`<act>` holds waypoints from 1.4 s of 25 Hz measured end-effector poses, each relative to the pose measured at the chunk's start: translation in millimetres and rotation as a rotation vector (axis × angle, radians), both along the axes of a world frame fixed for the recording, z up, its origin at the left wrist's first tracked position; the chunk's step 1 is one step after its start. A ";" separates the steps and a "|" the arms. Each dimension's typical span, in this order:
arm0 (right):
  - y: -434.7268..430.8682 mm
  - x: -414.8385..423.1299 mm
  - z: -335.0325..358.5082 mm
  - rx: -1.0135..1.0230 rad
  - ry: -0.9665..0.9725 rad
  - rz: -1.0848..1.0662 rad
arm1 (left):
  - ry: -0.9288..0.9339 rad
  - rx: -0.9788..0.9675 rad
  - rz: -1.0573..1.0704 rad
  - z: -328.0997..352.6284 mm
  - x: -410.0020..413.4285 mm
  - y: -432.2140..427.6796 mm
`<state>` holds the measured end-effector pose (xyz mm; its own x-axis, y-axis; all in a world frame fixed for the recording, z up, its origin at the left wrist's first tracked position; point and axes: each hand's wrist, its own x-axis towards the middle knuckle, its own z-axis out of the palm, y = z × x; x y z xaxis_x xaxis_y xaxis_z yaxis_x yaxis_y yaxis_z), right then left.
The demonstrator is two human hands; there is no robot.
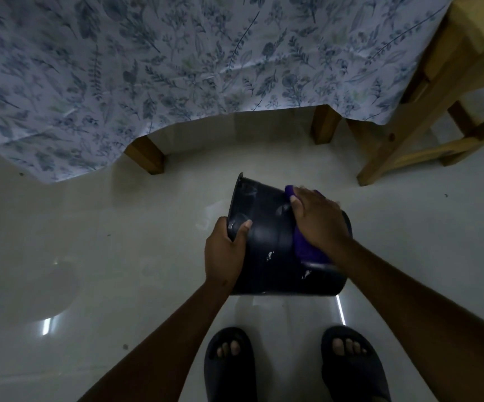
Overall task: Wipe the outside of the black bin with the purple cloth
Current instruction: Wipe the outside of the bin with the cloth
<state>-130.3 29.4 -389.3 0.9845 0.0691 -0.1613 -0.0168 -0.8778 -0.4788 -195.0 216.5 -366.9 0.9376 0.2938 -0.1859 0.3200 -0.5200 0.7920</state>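
Observation:
The black bin (269, 239) is tipped on its side above the pale floor, its open rim toward the left and its base toward the right. White specks mark its lower wall. My left hand (226, 253) grips the rim, thumb over the outer wall. My right hand (316, 221) presses the purple cloth (307, 250) flat against the bin's outer wall near the base. Most of the cloth is hidden under that hand; bits show above and below it.
A table with a blue floral cloth (177, 68) hangs over the far side, its wooden legs (146, 156) just beyond the bin. A wooden chair frame (409, 134) stands at the right. My feet in dark slippers (230, 364) are below on glossy tiles.

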 end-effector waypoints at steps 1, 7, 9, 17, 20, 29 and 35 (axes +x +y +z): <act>1.8 -6.7 0.5 -0.034 -0.009 -0.006 | 0.009 0.005 0.009 0.2 2.4 -0.8; 42.0 -59.4 -0.7 -0.093 -0.103 0.231 | 0.013 0.056 -0.013 -5.6 2.1 1.3; 36.3 -10.9 -1.1 -0.050 -0.048 0.172 | 0.008 0.070 -0.020 -7.3 1.2 2.8; 39.5 -78.7 -2.6 -0.147 -0.102 0.192 | 0.028 0.076 -0.005 -9.0 13.7 1.1; 30.7 -27.0 -6.8 -0.077 -0.112 0.168 | 0.025 0.050 -0.010 -6.9 15.7 -2.4; 35.7 -90.9 -14.2 -0.156 -0.181 0.279 | 0.211 0.164 -0.186 -3.4 90.6 3.0; 18.5 -3.3 -4.5 0.013 -0.112 0.059 | 0.219 0.215 -0.233 -3.3 126.8 -9.6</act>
